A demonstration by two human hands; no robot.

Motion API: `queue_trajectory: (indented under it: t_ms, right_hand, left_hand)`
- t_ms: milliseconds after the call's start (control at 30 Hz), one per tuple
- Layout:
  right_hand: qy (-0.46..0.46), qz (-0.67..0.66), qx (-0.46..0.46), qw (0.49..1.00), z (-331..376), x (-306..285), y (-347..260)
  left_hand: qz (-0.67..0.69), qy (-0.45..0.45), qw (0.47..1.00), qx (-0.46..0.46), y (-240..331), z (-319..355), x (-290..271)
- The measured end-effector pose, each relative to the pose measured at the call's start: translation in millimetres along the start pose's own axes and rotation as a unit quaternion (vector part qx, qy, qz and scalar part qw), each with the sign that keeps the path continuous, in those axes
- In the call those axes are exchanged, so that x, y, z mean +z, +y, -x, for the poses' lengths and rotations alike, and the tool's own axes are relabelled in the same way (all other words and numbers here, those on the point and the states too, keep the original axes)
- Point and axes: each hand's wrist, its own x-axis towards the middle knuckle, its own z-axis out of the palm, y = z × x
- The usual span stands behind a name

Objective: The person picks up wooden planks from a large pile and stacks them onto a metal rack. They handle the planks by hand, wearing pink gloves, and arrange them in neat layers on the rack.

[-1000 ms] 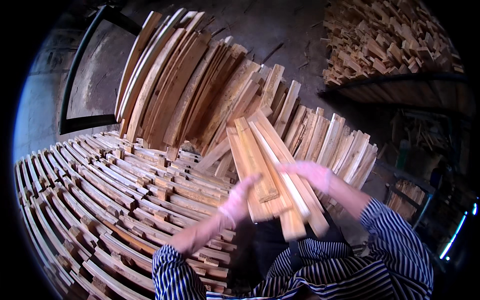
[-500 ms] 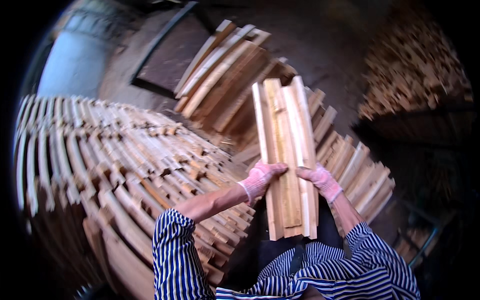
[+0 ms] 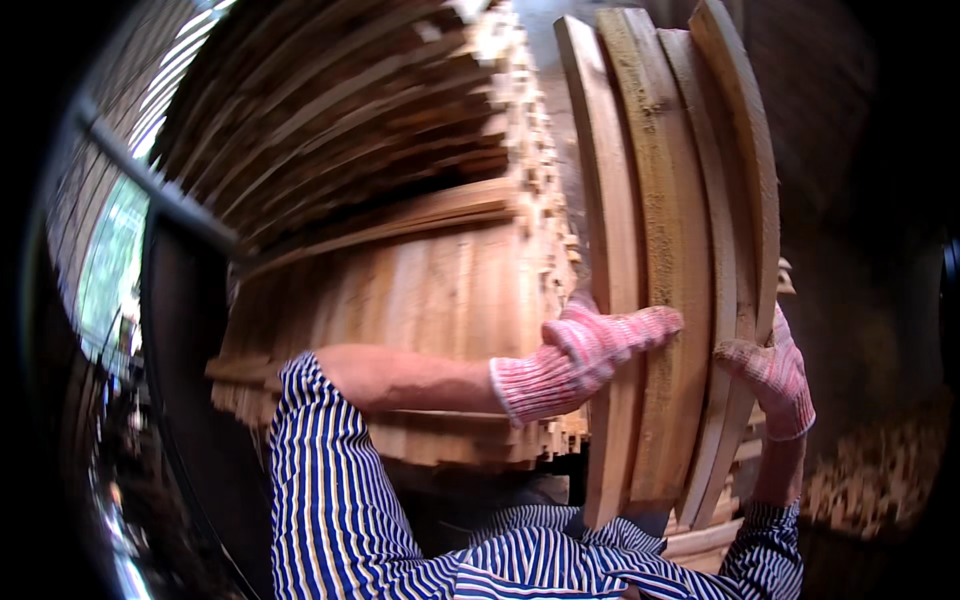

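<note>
Several long wooden slats [image 3: 668, 220] are held in front of me as one bundle, their length running away from my body. My left hand [image 3: 590, 358], in a pink-and-white knitted glove, grips the bundle's left side with its thumb laid across the faces of the slats. On the opposite side my right hand [image 3: 775, 378], in a like glove, is closed around the right edge, its thumb over the front. The fingers of both hands are mostly hidden behind the wood. The slats' near ends reach close to my striped shirt [image 3: 540, 560].
A stack of boards [image 3: 400, 285] fills the left, with a tall pile of layered slats [image 3: 350, 110] behind it. A metal bar [image 3: 150, 175] crosses at the far left beside a bright opening. Loose wood pieces [image 3: 880, 470] lie at the lower right.
My view has swung round from the rows of slats on the left and the far floor to a tall stack. Both hands still hold the bundle, now raised closer and further right.
</note>
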Motion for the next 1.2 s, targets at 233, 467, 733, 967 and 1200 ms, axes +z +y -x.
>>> queue_trajectory:
  t_ms: [233,467,733,967,1200]
  right_hand:
    - [-0.274,-0.081,-0.029,0.958,-30,162,-141]
    - [-0.369,0.013,-0.039,0.928,-64,410,-177]
    - [-0.467,-0.116,-0.028,0.876,-99,631,-238]
    - [-0.481,0.058,-0.259,0.835,-93,622,-253]
    - [-0.481,0.107,-0.315,0.811,-72,481,-225]
  left_hand:
    - [-0.820,0.228,0.471,0.234,40,221,104]
    - [-0.348,0.517,0.743,0.244,126,393,124]
    - [-0.438,0.625,0.642,0.072,308,570,109]
    - [-0.605,0.741,0.282,-0.078,333,605,-60]
    - [-0.709,0.657,0.051,-0.252,359,561,-55]
